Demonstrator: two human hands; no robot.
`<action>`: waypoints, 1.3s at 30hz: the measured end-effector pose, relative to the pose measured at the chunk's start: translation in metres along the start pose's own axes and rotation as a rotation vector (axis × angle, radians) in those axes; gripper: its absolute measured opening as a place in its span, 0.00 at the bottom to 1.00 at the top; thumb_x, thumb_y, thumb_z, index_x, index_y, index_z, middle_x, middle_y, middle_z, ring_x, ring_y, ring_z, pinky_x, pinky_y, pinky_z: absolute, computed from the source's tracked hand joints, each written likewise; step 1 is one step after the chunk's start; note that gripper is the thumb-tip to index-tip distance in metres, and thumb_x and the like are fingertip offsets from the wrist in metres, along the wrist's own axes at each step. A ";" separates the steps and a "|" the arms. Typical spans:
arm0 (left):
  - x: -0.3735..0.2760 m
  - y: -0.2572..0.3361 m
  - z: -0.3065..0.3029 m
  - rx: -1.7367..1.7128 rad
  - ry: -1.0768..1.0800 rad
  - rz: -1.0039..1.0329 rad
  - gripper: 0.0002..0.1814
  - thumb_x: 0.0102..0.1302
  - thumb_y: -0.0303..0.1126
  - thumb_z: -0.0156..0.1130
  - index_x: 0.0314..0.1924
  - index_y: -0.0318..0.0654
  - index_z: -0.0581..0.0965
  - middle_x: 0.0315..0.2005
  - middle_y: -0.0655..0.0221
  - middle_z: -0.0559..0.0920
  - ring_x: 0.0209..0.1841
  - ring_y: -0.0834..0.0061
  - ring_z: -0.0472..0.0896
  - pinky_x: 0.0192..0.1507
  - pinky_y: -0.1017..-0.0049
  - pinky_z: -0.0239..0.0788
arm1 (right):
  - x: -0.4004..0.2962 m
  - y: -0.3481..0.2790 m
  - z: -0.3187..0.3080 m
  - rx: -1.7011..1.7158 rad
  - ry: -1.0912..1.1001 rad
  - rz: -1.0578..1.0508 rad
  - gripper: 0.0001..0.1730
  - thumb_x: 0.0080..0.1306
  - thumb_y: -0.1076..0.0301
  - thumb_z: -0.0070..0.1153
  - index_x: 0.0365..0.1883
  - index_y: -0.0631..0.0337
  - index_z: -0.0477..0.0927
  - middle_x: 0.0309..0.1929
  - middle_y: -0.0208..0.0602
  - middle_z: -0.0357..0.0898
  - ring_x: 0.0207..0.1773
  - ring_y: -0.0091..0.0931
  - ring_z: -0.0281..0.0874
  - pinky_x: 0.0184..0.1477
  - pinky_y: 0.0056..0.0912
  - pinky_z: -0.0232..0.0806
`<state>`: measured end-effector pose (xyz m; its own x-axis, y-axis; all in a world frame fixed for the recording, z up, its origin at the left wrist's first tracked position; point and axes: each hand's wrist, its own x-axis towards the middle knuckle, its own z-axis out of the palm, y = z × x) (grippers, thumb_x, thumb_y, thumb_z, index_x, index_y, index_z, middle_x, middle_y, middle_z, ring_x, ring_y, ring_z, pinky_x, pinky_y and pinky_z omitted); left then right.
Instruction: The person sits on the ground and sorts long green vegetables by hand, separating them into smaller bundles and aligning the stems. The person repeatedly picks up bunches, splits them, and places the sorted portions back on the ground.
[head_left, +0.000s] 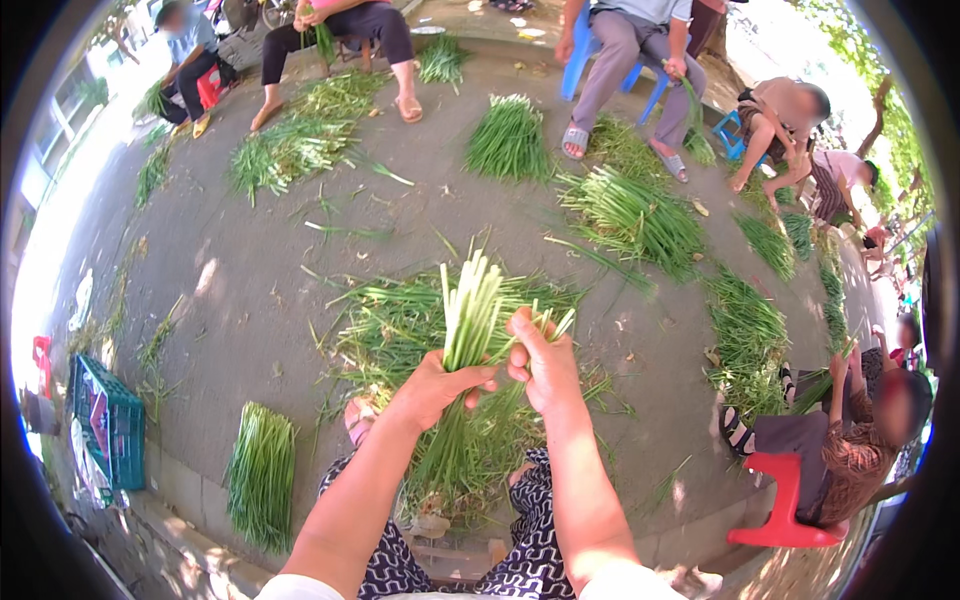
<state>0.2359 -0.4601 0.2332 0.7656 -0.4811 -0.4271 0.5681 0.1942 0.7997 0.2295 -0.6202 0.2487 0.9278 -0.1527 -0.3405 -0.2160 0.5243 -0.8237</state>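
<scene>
A thick bundle of green stalks with pale cut ends (474, 311), which look like garlic chives, stands upright in my left hand (442, 386). My left thumb lies across its front, and the leaves hang down below the fist. Close beside it on the right, my right hand (546, 360) pinches a few thinner stalks (556, 324) between thumb and fingers. Under both hands a loose heap of the same greens (390, 322) spreads over the pavement between my feet. My left foot in a pink sandal (360, 420) touches its edge.
A neat chive pile (261, 476) lies left of my legs, near a teal plastic crate (109, 420). More piles lie ahead, one at centre (510, 139) and one to the right (637, 217). A seated person (855, 450) on a red stool (780, 502) works at right; several others sit around.
</scene>
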 end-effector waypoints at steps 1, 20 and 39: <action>0.000 -0.001 0.000 0.017 -0.008 0.008 0.14 0.58 0.31 0.66 0.42 0.33 0.77 0.28 0.66 0.82 0.21 0.80 0.74 0.21 0.80 0.64 | 0.001 0.001 -0.001 -0.015 -0.008 0.001 0.13 0.64 0.57 0.60 0.32 0.57 0.75 0.16 0.22 0.67 0.16 0.14 0.60 0.15 0.17 0.52; 0.005 0.006 -0.019 -0.234 0.175 0.108 0.08 0.64 0.28 0.56 0.43 0.36 0.72 0.39 0.58 0.82 0.36 0.71 0.82 0.36 0.69 0.77 | 0.014 -0.002 -0.023 0.078 0.240 -0.231 0.14 0.66 0.57 0.57 0.29 0.57 0.74 0.23 0.25 0.72 0.20 0.14 0.66 0.15 0.17 0.55; -0.006 0.024 -0.053 0.168 0.396 0.199 0.06 0.62 0.30 0.59 0.38 0.38 0.77 0.33 0.65 0.84 0.21 0.84 0.73 0.25 0.81 0.68 | 0.008 -0.035 -0.048 -0.050 0.235 -0.161 0.15 0.65 0.57 0.58 0.28 0.59 0.75 0.21 0.27 0.72 0.17 0.15 0.64 0.15 0.17 0.52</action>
<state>0.2612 -0.4068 0.2328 0.9292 -0.0789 -0.3610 0.3674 0.0932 0.9254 0.2301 -0.6796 0.2529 0.8566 -0.4240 -0.2941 -0.0913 0.4365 -0.8951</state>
